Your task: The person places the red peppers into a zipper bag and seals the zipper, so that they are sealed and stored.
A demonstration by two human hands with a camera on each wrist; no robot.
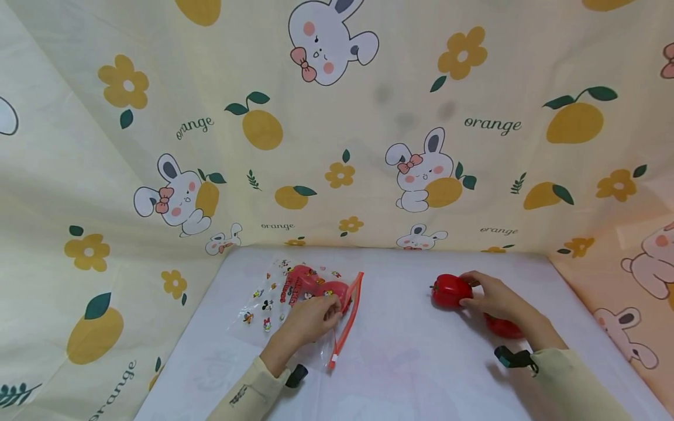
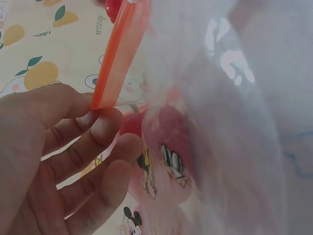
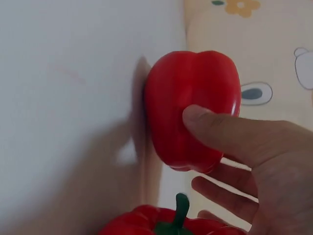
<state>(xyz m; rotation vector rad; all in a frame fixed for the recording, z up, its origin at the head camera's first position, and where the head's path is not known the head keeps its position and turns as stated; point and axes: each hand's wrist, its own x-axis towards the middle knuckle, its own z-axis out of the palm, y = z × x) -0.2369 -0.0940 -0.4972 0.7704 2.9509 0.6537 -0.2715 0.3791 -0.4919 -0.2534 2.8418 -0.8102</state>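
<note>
My right hand [image 1: 492, 297] grips a red bell pepper [image 1: 450, 291] between thumb and fingers, its stem pointing left in the head view. A second red bell pepper [image 1: 504, 327] lies under the right wrist; the right wrist view shows its green stem [image 3: 181, 209]. On the left, my left hand [image 1: 312, 318] pinches the orange zip edge [image 2: 117, 58] of a clear plastic bag [image 1: 263, 304] with cartoon prints. Red bell peppers [image 1: 333, 288] show through the bag's film. The left forearm covers part of the bag's near side.
A white tabletop [image 1: 400, 362] lies under everything. Behind and at the sides hangs a cream cloth [image 1: 337, 123] printed with rabbits, oranges and flowers. An orange slider [image 1: 332, 363] sits at the near end of the zip strip. Each wrist wears a small dark camera [image 1: 296, 376].
</note>
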